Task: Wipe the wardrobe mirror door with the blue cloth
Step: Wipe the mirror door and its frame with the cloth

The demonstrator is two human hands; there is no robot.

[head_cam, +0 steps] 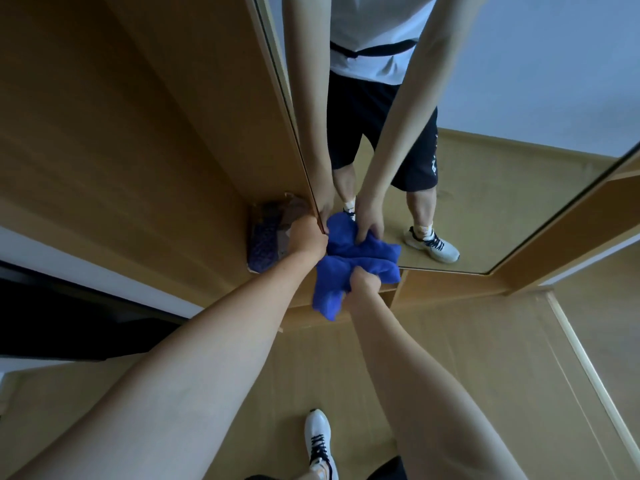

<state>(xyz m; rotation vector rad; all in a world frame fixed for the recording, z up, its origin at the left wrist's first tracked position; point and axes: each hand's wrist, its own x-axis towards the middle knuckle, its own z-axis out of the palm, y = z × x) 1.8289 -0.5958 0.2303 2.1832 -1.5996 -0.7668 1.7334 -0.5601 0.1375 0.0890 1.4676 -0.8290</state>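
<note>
Two bare hands work at the foot of a wardrobe mirror door (485, 98). The right hand (363, 284) is clenched around a bunched blue cloth (349, 268), pressing it against the glass near the mirror's bottom edge; part of the cloth hangs below the fist over the wooden base rail (450, 282). The left hand (308, 237) grips the mirror door's left edge just beside the cloth, fingers curled round the frame and out of sight behind it.

Behind the left hand, a dark purple patterned object (265, 237) sits against the wooden wardrobe panel (138, 133); what it is cannot be told. The glass reflects both forearms, the cloth, a white shirt, dark shorts and white trainers. A pale wooden frame borders the mirror on the right.

Below, light wood-grain flooring (467, 358) spreads out, with one white trainer (320, 441) with dark laces planted on it near the bottom edge. At left, a white strip and a dark opening (69, 323) run diagonally beside the wardrobe. A pale wall shows in the reflection.
</note>
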